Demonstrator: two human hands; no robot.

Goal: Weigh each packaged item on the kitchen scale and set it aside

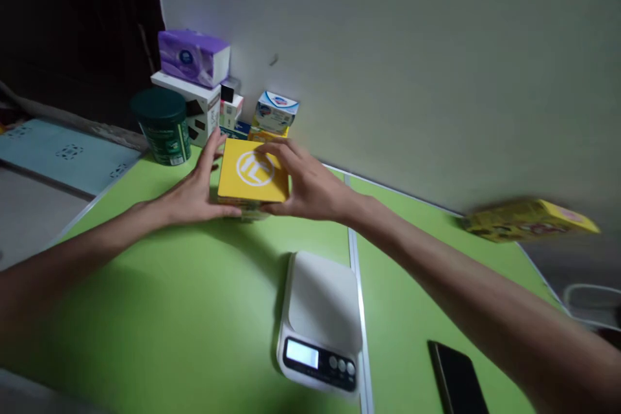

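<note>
A yellow box [245, 184] with a white round logo on its top is between my two hands, over the far left part of the green table. My right hand [310, 181] grips its right side, fingers over the top and thumb at the front lower edge. On the left side, my left hand [191, 191] curves around the box, its thumb along the lower front and its fingers near the back corner. Something pale shows just under the front edge, too blurred to name. Nearer to me, a white kitchen scale [325, 304] with a lit display lies on the table.
Behind my left hand stand a green tub [162, 129] and a white box [194, 100] topped by a purple tissue pack [191, 57]. Small boxes, one a soap box [275, 111], line the wall. A yellow packet [524, 221] and a phone [458, 378] are on the right.
</note>
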